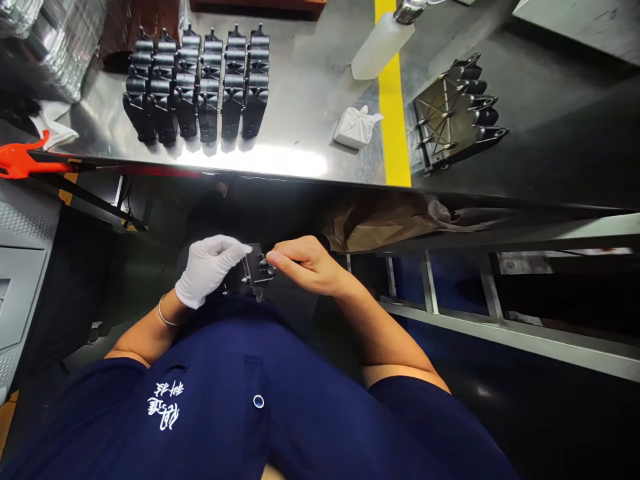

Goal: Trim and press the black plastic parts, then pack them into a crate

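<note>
A white glove covers my left hand (207, 267), whose thumb and fingers are pinched on a dark part with shiny metal edges (254, 272). That part sits low, just in front of my waist, and its lower side fades into the dark background. My bare right hand (307, 263) comes in from the other side, thumb against curled forefinger. Its fingertips are at the part's right edge, closed on something small and thin that I cannot make out.
Rows of black ribbed parts (210, 87) stand on the metal table (300, 120). Nearby are a white bottle (377, 50), a tissue pack (356, 128), yellow tape (395, 120) and a black finned part (450, 120). An orange-handled tool (23, 160) lies left; brown wrapping (390, 227) hangs below the edge.
</note>
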Available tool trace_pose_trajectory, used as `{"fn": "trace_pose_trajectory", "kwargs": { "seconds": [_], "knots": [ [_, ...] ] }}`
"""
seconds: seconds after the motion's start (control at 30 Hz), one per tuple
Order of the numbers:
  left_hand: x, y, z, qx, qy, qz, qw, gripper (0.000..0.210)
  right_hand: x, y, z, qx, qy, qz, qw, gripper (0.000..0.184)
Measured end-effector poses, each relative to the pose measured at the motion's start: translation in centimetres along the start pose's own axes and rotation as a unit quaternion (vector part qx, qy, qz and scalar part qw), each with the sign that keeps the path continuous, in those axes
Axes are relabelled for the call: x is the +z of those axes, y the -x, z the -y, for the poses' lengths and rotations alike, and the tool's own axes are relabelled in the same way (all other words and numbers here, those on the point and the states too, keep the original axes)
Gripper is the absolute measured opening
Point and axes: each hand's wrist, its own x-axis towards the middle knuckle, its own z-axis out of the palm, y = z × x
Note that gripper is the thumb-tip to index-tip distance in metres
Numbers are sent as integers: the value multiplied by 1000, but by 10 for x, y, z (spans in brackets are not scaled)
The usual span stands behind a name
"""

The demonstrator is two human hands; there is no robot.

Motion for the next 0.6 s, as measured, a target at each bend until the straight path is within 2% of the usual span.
{"fn": "trace_pose_trajectory", "kwargs": {
  "seconds": [0.07, 0.1, 0.17, 0.23, 0.3, 0.43, 0.6],
  "knots": [
    [0, 1, -2, -7, 5, 17, 1000, 38, -2, 1, -2, -6, -62, 46, 997, 48],
    [0, 1, -2, -5, 8, 20, 1000, 38, -2, 1, -3, -11, -93, 50, 994, 49],
    [0, 1, -2, 10, 9, 10, 1000, 38, 0, 2, -4, -18, -118, 10, 993, 46],
    [-2, -1, -1, 29, 8, -8, 1000, 38, 2, 3, -3, -21, -78, -55, 995, 41],
    [-3, -3, 1, 36, 5, -18, 999, 37, 3, 3, -2, -28, -5, -90, 996, 38],
    [-4, -4, 3, 32, 7, -21, 999, 37, 4, 3, 0, -60, 83, -96, 990, 38],
    [-2, -4, 2, 29, 8, -26, 999, 38, 5, 2, 0, -82, 109, -100, 986, 33]
  ]
}}
